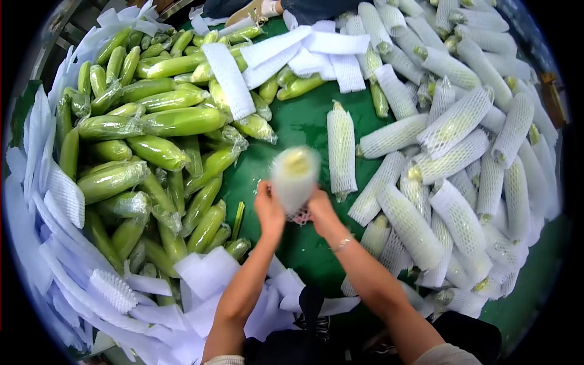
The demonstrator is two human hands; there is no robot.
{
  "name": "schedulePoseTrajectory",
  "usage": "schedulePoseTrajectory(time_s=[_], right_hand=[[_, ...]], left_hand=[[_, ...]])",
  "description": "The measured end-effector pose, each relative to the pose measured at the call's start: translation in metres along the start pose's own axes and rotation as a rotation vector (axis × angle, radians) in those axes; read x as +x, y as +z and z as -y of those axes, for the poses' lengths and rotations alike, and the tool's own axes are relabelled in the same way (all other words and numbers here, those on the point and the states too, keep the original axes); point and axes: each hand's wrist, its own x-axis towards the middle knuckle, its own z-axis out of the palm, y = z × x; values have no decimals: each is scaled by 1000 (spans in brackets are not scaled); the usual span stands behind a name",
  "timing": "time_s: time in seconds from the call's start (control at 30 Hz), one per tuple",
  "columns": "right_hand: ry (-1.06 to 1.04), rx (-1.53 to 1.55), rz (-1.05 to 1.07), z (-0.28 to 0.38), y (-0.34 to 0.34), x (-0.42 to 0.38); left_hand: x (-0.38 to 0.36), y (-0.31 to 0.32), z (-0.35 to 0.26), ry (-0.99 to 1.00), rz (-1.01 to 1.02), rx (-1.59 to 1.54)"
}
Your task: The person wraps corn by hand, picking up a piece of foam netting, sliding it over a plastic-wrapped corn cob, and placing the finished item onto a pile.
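Note:
Between my two hands, a corn cob in a white foam net stands up toward the camera, blurred by motion. My left hand grips the net's lower left side, and my right hand grips its lower right side. Just right of them, a netted cob lies on the green surface. Green cobs in clear film are heaped on the left. On the right is a large pile of netted cobs.
Flat foam sleeves lie at the top centre, along the left edge and near my forearms. Another person's shoe shows at the top. A cut green stalk lies left of my left hand.

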Motion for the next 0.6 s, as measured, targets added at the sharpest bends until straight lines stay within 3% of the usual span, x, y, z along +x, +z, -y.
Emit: schedulePoseTrajectory(time_s=[0.03,0.07,0.1,0.13,0.2,0.27,0.3,0.33,0.37,0.43,0.5,0.53,0.6], right_hand=[[-66,229,-72,29,-3,-8],[-122,461,-140,70,-10,-19],[-106,517,45,119,-33,-26],[-153,584,-15,161,-53,-29],[-326,479,147,251,-99,-36],[-621,555,271,298,-130,-15],[-629,556,281,300,-115,-11],[-591,265,178,292,-85,-7],[-540,-23,68,281,-55,-2],[-443,-217,121,250,2,20],[-418,-333,150,233,52,37],[-503,-391,176,230,68,46],[-550,-508,152,236,89,61]], left_hand=[[2,24,-42,-14,-3,-29],[3,46,-79,146,50,-79],[11,72,-101,465,41,-81],[14,88,-142,555,80,-31],[21,108,-182,620,118,-193],[31,100,-170,575,48,-186],[44,89,-156,535,-9,-158],[73,73,-138,653,-267,52],[93,44,-150,568,-506,136],[159,3,-154,599,-786,422],[197,-10,-148,423,-480,800],[194,-16,-149,419,-485,806],[178,-25,-151,299,-205,299]])
